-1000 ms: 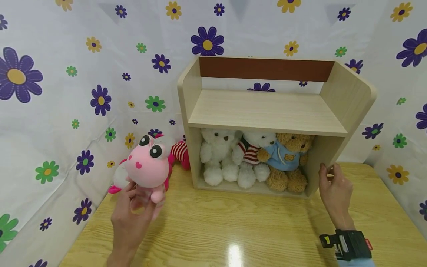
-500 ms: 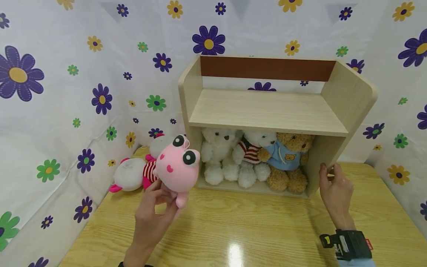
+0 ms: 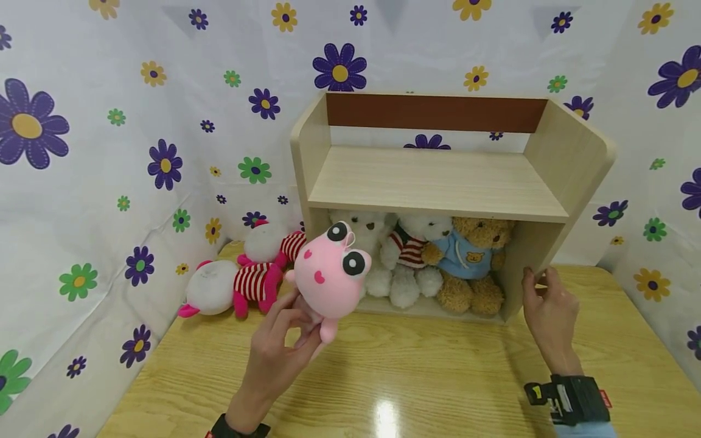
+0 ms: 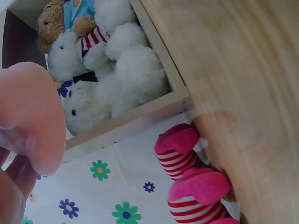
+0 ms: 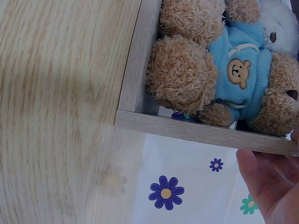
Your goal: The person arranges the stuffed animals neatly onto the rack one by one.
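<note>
My left hand (image 3: 279, 350) holds a pink big-eyed toy (image 3: 331, 286) by its lower body, above the table and in front of the shelf's lower left corner. The toy's pink side (image 4: 46, 112) shows large in the left wrist view. With my right hand (image 3: 553, 322) I grip the front edge of the right side panel of a pale wooden shelf (image 3: 432, 182). On its lower level sit a white bear (image 3: 378, 267), partly hidden by the pink toy, a white bear in a striped top (image 3: 411, 252) and a brown bear in a blue hoodie (image 3: 471, 261).
Two white-headed dolls with striped bodies and pink limbs, a nearer doll (image 3: 210, 289) and a farther doll (image 3: 263, 243), lie left of the shelf. Flower-patterned cloth (image 3: 181, 109) hangs behind and beside the wooden table (image 3: 438, 383).
My left hand has carried the pink toy rightward, from in front of the striped dolls to the shelf's left front, uncovering the dolls. My right hand stays on the panel.
</note>
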`<state>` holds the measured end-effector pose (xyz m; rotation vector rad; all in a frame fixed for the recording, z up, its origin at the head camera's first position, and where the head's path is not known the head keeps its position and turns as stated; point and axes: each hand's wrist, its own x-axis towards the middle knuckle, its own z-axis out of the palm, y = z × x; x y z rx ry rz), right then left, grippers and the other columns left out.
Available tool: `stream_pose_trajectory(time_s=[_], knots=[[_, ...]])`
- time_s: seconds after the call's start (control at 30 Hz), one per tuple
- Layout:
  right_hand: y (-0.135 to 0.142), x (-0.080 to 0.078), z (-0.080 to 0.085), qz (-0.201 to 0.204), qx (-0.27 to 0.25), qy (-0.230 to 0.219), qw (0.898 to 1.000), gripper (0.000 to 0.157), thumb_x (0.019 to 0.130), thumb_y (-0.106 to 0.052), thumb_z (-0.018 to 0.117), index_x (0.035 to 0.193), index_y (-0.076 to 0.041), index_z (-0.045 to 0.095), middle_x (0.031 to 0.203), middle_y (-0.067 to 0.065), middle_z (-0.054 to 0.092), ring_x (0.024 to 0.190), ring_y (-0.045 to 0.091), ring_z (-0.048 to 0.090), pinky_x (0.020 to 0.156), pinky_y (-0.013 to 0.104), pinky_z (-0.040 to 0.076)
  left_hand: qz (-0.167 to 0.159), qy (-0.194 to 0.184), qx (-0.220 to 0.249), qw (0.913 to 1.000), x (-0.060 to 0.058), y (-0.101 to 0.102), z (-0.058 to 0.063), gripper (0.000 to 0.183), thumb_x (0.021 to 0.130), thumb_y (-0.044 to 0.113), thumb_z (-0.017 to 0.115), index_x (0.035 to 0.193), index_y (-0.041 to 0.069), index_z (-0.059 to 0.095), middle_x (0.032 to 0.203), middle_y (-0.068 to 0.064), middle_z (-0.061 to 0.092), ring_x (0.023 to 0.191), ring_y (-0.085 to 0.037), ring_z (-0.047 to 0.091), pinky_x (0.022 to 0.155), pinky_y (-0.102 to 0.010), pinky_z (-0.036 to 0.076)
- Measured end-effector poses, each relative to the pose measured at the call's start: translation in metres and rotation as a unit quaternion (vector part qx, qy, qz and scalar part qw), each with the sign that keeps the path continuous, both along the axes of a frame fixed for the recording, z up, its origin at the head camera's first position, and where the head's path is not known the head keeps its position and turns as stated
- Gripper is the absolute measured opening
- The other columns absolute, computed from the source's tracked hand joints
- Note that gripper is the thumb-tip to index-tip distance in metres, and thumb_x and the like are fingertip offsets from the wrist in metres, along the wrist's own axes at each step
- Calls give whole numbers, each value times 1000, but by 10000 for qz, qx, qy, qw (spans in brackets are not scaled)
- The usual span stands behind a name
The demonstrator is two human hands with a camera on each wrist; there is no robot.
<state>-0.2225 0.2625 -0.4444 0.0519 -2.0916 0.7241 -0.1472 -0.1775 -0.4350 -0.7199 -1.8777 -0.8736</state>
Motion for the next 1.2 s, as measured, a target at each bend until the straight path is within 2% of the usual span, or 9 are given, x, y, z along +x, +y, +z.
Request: stream_pose_trajectory(time_s=[0.13,0.37,0.5,0.67,0.87,0.97,1.03,1.1,1.2], knots=[[-2,0,1,20,-6,6,10000,18,95,-6,64,99,12,63,81,34,71,59,46,70,58,-1,29,-149,-35,41,9999,-2,8,7,35,98,32,67,92,-2,63,120,-20,67,87,-19,63,80,-12,53],[-2,0,2,74,1,70,9999,17,94,-4,66,99,12,63,80,34,71,58,47,69,57,-2,29,-378,191,113,9990,-10,28,19,29,98,26,68,87,0,62,121,-22,66,108,-27,66,85,-16,55],[-2,-1,2,65,-1,65,10000,17,93,-4,66,99,12,63,79,33,71,59,46,69,56,-2,30,-498,213,166,9984,-11,36,25,29,98,27,69,88,0,62,123,-22,65,97,-24,67,91,-16,55],[-1,-1,2,71,23,139,9999,15,93,-5,66,94,10,62,78,32,71,58,46,69,54,0,31,-720,432,247,9962,-15,47,34,27,96,24,72,92,-2,64,121,-24,64,79,-18,64,82,-17,57],[-1,-1,3,50,-46,123,9999,15,93,-5,66,93,10,63,77,30,72,58,45,69,55,-1,31,-894,673,294,9933,-22,57,48,25,95,21,72,90,-1,62,120,-24,62,89,-22,65,78,-22,60],[-2,0,3,-1,-71,65,10000,17,92,-5,67,98,10,66,76,29,72,54,35,70,53,0,32,-892,872,315,9917,-26,62,56,24,95,20,72,86,1,60,115,-22,62,96,-26,64,81,-24,60],[-2,1,3,-22,-45,43,10000,18,92,-5,68,101,10,67,76,28,72,54,34,70,52,1,33,-898,988,337,9905,-29,64,60,25,94,20,72,84,1,59,112,-22,61,97,-27,62,82,-24,59],[-2,1,2,-32,-12,41,10000,19,92,-5,68,102,11,67,76,28,72,54,36,69,52,2,33,-870,1053,353,9900,-32,67,65,27,94,21,73,82,2,57,110,-22,60,99,-28,62,84,-26,58],[-2,1,2,-26,46,75,10000,19,93,-5,67,102,11,66,77,29,72,59,46,68,52,3,33,-868,1073,380,9897,-36,71,72,29,93,22,74,80,3,57,109,-21,59,101,-28,61,84,-27,58]])
